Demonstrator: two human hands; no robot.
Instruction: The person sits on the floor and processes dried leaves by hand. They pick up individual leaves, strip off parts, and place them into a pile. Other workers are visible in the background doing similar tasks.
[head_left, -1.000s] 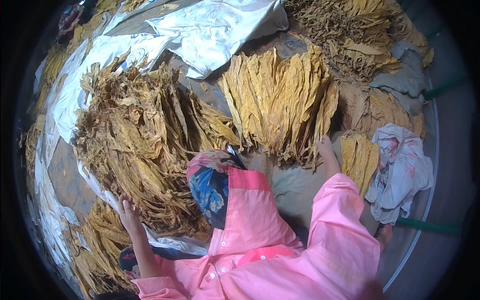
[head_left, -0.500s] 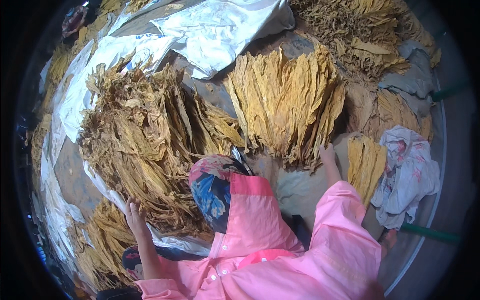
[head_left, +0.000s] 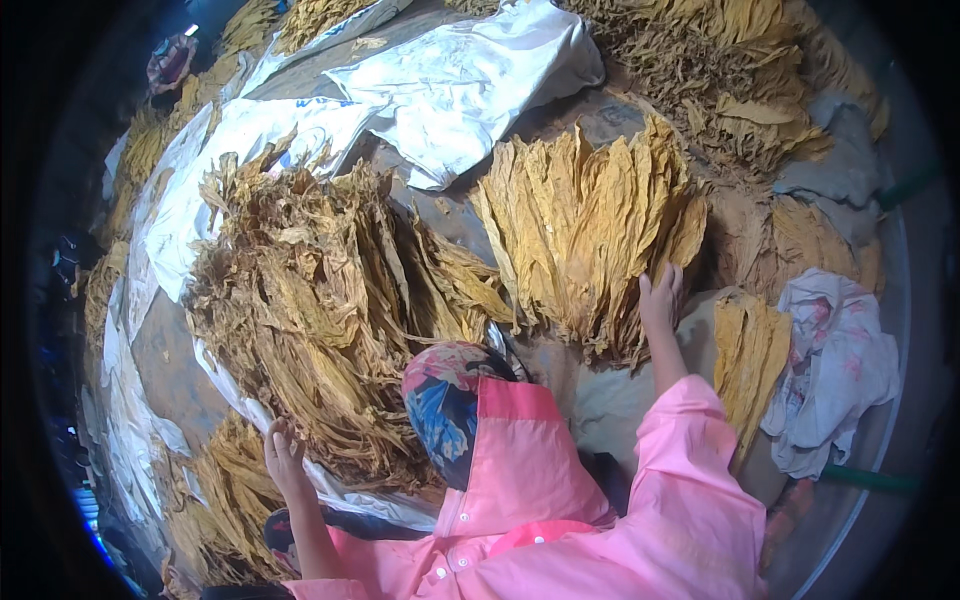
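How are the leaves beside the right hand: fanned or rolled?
Fanned: the yellow leaves spread widest at their far end.

Clothing: loose shirt point(head_left: 600, 560) in light pink, filling the lower centre of the frame; cloth thin-looking, softly creased. A flat front panel point(head_left: 535, 455) of the same pink stands at centre, topped by a band point(head_left: 518, 400) of deeper pink. A second deep-pink piece, a curved strip point(head_left: 555, 533), sits lower down. Small round white buttons point(head_left: 463, 517) dot the front, lower centre.

Right sleeve point(head_left: 685, 430), right of centre: wide, plain pink, many folds. Left sleeve point(head_left: 335, 588), bottom edge: same pink. Forearms bare beyond both.

Legwear: dark floral cloth point(head_left: 440, 412) showing at centre, with blue and reddish-pink blooms; similar dark patterned cloth, lower left. Exact garment cut unclear.
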